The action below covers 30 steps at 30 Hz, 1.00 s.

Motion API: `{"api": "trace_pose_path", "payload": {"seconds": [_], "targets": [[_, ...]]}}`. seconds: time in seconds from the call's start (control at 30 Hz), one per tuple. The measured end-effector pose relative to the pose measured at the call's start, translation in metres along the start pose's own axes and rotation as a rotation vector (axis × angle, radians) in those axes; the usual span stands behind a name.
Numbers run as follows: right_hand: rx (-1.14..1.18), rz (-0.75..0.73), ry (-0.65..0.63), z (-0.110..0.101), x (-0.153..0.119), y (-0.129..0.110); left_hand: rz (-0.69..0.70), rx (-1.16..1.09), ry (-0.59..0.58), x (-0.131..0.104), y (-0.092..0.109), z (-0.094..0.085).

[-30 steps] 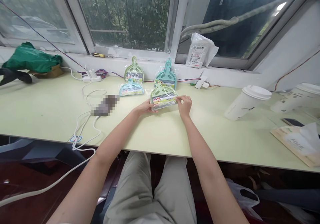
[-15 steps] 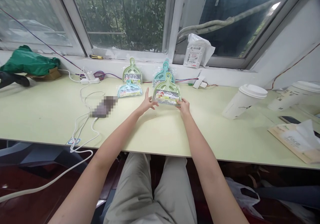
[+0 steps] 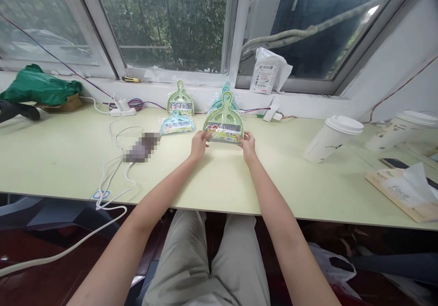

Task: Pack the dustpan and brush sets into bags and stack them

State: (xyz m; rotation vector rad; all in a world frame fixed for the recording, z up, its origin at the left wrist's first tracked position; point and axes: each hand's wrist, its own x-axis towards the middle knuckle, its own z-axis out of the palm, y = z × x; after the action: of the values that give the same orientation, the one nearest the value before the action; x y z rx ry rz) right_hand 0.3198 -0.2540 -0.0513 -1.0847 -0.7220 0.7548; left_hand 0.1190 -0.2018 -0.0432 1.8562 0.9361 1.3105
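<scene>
With fingers of left hand and right hand gripping both lower corners, holds the wrapped green dustpan handle-up in front of teal dustpans.

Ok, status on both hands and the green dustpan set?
Left hand and right hand gripping green dustpan set, upright. Teal sets directly behind. Nothing between hands.
</scene>
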Motion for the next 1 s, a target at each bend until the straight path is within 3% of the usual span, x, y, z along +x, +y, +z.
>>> {"api": "trace_pose_path", "payload": {"seconds": [0.17,0.23,0.37,0.57,0.7,0.8,0.9,1.0], "targets": [[-0.181,-0.131,0.021,0.001,0.004,0.008,-0.096,0.173,0.202,0.008,-0.004,-0.004],[-0.306,-0.197,0.058,0.000,0.009,0.013,-0.141,0.304,0.162,0.019,-0.013,-0.009],[-0.543,-0.263,0.083,0.003,0.029,0.022,-0.119,0.487,-0.026,0.048,-0.037,-0.011],[-0.809,-0.340,0.137,0.021,0.078,0.034,-0.071,0.449,0.014,0.098,-0.067,0.009],[-0.897,-0.393,0.221,0.035,0.120,0.044,-0.048,0.337,0.156,0.136,-0.087,0.028],[-0.989,-0.472,0.287,0.047,0.148,0.053,-0.121,0.284,0.259,0.163,-0.103,0.041],[-1.043,-0.503,0.218,0.054,0.163,0.063,-0.191,0.303,0.150,0.177,-0.116,0.048],[-1.062,-0.492,0.195,0.053,0.166,0.068,-0.168,0.319,0.063,0.176,-0.121,0.051]]}}
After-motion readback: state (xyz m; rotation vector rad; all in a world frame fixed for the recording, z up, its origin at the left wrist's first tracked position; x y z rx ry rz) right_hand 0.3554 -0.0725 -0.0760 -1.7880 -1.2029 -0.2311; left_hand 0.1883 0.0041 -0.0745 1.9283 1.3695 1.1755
